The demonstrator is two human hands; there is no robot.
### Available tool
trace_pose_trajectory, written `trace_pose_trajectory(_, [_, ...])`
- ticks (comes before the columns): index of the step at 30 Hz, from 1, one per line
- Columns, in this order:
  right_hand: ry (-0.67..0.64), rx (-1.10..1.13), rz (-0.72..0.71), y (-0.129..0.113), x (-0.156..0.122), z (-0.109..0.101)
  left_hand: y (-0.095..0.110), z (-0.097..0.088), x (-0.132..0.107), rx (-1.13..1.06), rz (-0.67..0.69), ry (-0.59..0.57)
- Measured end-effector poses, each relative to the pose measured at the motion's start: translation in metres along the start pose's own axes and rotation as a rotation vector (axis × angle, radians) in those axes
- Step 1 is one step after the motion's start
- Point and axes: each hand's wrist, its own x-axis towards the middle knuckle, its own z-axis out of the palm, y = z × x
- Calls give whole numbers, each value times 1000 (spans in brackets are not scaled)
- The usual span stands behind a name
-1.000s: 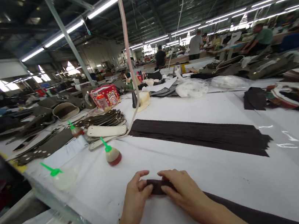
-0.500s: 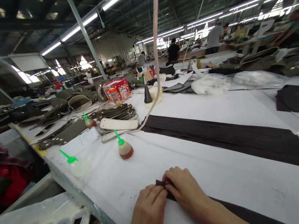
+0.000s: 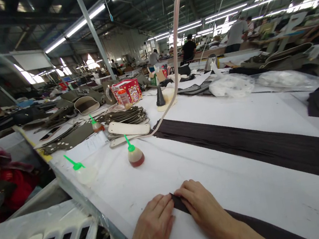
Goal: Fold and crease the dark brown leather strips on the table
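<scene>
Working at the near edge of a white counter [image 3: 240,187], with both hands met over the end of a dark strip [image 3: 253,225]. Pressing down on that end with the right hand [image 3: 203,208], fingers bent and closed onto the material, thumb hidden. Laying the left hand [image 3: 155,225] palm down beside it, fingers loosely together and only the tips touching the strip's corner; nothing gripped there, as far as can be told. Rest of the strip off to the right, passing under the right wrist, flat on the counter. Compared with a second ago: less of the strip's end showing between the two hands, now a small dark point where then a broader band; left hand no longer curled in a pinch but flattened; both hands drawn closer together. Probably a sign of the end having been turned or smoothed down and now being held flat, though not certain from here. Just ahead of the left hand, a small bottle [image 3: 135,155] with a green nozzle; further out to its left, a clear bottle [image 3: 81,173] of the same kind. Well ahead of the right hand, a long stack of dark strips [image 3: 255,149], and above it a pale hose [image 3: 177,38] hanging down. Far to the left of the left hand, below the counter's edge, a person in red [image 3: 5,184].
</scene>
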Motion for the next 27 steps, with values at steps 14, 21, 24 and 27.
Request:
trace_pose_trajectory(14, [-8, -175, -152, -5, -8, -3, -5, -1, -3, -70, -17, -16])
trace_pose_trajectory(21, [-54, -258, -183, -6, -8, -2, -9, -5, -6, -92, -83, -32])
trace_pose_trajectory(24, [-75, -288, -176, -9, -7, -3, -9, -9, -5, -95, -122, -39])
trace_pose_trajectory(27, [-88, -307, -147, -9, -6, -4, -9, -14, 1, -122, -87, -65])
